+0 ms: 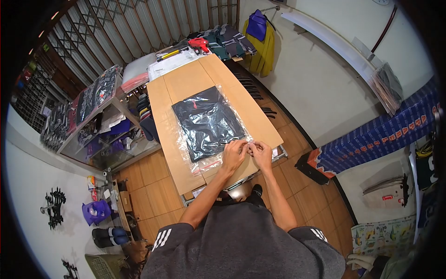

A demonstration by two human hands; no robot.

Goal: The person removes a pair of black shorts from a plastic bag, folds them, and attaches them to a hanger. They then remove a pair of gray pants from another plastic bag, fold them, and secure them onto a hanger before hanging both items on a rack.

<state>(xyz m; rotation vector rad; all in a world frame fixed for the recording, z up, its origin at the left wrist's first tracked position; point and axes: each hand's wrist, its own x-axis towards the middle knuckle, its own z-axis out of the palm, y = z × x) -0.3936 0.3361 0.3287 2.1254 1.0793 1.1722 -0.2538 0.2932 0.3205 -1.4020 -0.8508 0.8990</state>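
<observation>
Right, from the head view we're looking down on a clear plastic bag lying flat on the tabletop, and inside it sits a dark folded garment with a small red mark near its top. We have both hands at the bag's near right corner: the left hand and the right hand nearly meet, fingers bent and drawn into narrow pinches at the plastic edge, though exactly what sits between the fingertips we can't tell.

Look at that film: glossy, crinkled, bright with reflections, its loose margin reaching past the squarish garment. Beneath it, the tabletop is smooth, matte and tan, with straight seams across it.

Over on the left we've got a glass-sided display case, packed clothing on top and purple items inside. At the far end, a red tape gun rests by white papers. Off to the right stands a long blue box, patterned, with orange lettering down its side.
</observation>
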